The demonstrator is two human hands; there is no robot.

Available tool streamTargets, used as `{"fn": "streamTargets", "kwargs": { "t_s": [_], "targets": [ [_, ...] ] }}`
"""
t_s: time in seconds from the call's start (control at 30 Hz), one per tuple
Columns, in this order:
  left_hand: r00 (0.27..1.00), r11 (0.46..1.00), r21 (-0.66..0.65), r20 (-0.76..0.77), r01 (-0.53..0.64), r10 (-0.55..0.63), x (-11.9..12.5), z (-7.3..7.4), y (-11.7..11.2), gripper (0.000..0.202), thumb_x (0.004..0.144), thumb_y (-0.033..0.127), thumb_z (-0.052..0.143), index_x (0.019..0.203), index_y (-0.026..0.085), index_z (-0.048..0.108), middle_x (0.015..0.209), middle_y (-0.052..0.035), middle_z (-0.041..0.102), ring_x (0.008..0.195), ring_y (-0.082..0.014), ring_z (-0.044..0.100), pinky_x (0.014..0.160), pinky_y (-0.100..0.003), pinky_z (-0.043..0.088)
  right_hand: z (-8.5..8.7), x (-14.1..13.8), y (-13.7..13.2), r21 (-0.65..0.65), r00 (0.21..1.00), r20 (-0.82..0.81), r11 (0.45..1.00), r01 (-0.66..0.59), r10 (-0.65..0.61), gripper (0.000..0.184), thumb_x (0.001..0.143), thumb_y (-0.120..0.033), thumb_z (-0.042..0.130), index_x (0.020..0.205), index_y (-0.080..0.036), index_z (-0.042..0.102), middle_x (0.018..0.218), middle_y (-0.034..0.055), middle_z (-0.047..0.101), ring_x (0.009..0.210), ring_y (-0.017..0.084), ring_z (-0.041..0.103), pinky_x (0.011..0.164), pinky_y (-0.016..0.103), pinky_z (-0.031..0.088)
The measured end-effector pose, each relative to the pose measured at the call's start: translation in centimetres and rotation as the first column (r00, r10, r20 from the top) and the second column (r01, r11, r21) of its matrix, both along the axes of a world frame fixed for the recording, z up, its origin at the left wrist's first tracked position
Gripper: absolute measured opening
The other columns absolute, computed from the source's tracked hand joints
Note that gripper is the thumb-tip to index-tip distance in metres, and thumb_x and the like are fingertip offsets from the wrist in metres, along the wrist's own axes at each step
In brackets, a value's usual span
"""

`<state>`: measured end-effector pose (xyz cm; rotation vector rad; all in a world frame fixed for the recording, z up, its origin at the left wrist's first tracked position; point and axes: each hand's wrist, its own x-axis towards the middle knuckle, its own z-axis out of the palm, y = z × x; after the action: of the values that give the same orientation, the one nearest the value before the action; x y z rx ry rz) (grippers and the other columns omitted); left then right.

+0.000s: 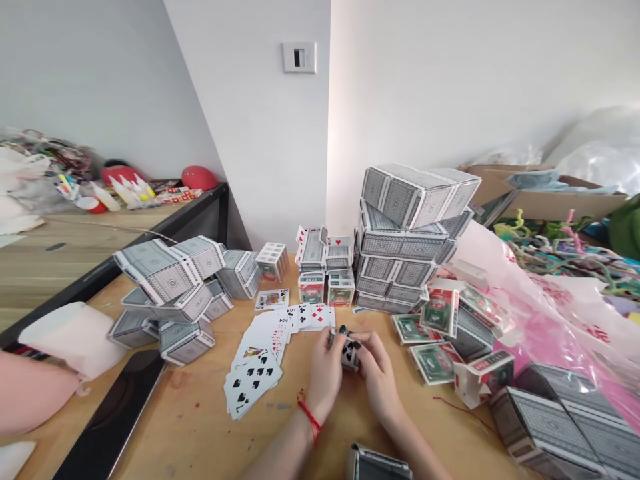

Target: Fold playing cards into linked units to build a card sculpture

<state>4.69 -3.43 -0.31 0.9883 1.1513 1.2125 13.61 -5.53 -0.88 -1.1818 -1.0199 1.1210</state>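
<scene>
Holding white paper playing-card stock with black pips (349, 355) between our two hands, we have it low in front of the tall tower of grey patterned boxes (400, 243), on the near side of that tower and above the light-brown wooden table (200, 427). The grip of our left hand (326, 377) is closed on it with thumb and fingers, and the grip of our right hand (379, 373) pinches its other side; how many cards are there we cannot tell. A red cord bracelet (309, 417) circles our left wrist. Left of the tower and nearer to us, we see a loose spread of white face-up playing cards (255, 380). Just left of the tower stand grey patterned boxes with red-heart cards on top (313, 250); farther left of it rises a shorter pile of grey patterned boxes (173, 273). To the tower's right and nearer us lie red-and-green card cases (434, 363), with a translucent pink-and-white plastic bag (540, 327) beyond them, farther right of the tower.
</scene>
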Motion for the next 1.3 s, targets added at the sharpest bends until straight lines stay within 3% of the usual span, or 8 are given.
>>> {"fn": "streamTargets", "kwargs": {
  "t_s": [0.17,0.4,0.63,0.9,1.1,1.3],
  "targets": [
    [0.982,0.989,0.117,-0.178,0.09,-0.069,-0.3,1.0,-0.9,0.02,0.08,0.036,0.046,0.08,0.017,0.053,0.078,-0.0045,0.058,0.07,-0.0154,0.053,0.064,-0.025,0.042,-0.5,0.1,0.5,-0.125,0.987,-0.15,0.991,0.046,-0.065,0.026,0.074,-0.045,0.057,0.074,-0.021,0.047,0.065,-0.0014,0.053,0.059,0.014,0.051,0.055,0.024,0.042],
    [0.963,0.984,0.166,-0.268,0.061,-0.015,-0.8,1.0,-0.7,0.02,0.081,0.034,0.044,0.074,0.018,0.052,0.076,-0.0042,0.057,0.071,-0.0165,0.051,0.065,-0.026,0.04,-0.7,0.5,0.6,-0.158,0.95,-0.295,0.975,-0.156,0.104,0.03,0.071,-0.046,0.06,0.066,-0.019,0.047,0.063,-0.0016,0.05,0.057,0.012,0.049,0.056,0.025,0.042],
    [0.946,0.988,0.135,-0.322,0.074,-0.027,-0.9,0.8,-0.2,0.021,0.076,0.033,0.048,0.06,0.02,0.045,0.058,0.0004,0.048,0.056,-0.0141,0.044,0.055,-0.024,0.033,-1.3,0.5,0.8,-0.11,0.997,-0.079,0.994,-0.007,-0.002,0.036,0.067,-0.053,0.059,0.062,-0.019,0.05,0.054,-0.0007,0.052,0.05,0.013,0.048,0.048,0.024,0.041],
    [0.922,0.982,0.184,-0.386,0.05,0.025,-0.9,0.7,-0.3,0.019,0.078,0.029,0.045,0.061,0.021,0.047,0.059,-0.0018,0.052,0.056,-0.0156,0.046,0.056,-0.025,0.032,-0.7,0.3,0.5,-0.039,0.998,0.025,0.998,-0.052,0.053,0.028,0.073,-0.047,0.056,0.067,-0.019,0.051,0.06,0.0016,0.056,0.055,0.015,0.051,0.054,0.027,0.043],
    [0.876,0.97,0.227,-0.48,0.085,0.035,-0.9,0.3,-0.3,0.02,0.081,0.03,0.043,0.065,0.021,0.051,0.061,-0.0023,0.055,0.055,-0.0156,0.047,0.054,-0.024,0.03,-0.7,0.3,0.3,0.005,0.987,0.162,1.0,0.001,-0.001,0.022,0.077,-0.042,0.052,0.069,-0.021,0.051,0.058,0.0006,0.053,0.056,0.016,0.05,0.056,0.027,0.042],
    [0.836,0.953,0.276,-0.547,0.127,0.047,-0.8,0.4,-0.1,0.024,0.082,0.029,0.042,0.061,0.021,0.052,0.056,-0.0015,0.053,0.05,-0.014,0.044,0.051,-0.024,0.025,-0.6,0.5,0.3,-0.004,0.988,0.157,1.0,0.015,-0.014,0.022,0.076,-0.04,0.052,0.066,-0.021,0.049,0.062,0.001,0.055,0.057,0.015,0.05,0.055,0.026,0.041]
  ]
}}
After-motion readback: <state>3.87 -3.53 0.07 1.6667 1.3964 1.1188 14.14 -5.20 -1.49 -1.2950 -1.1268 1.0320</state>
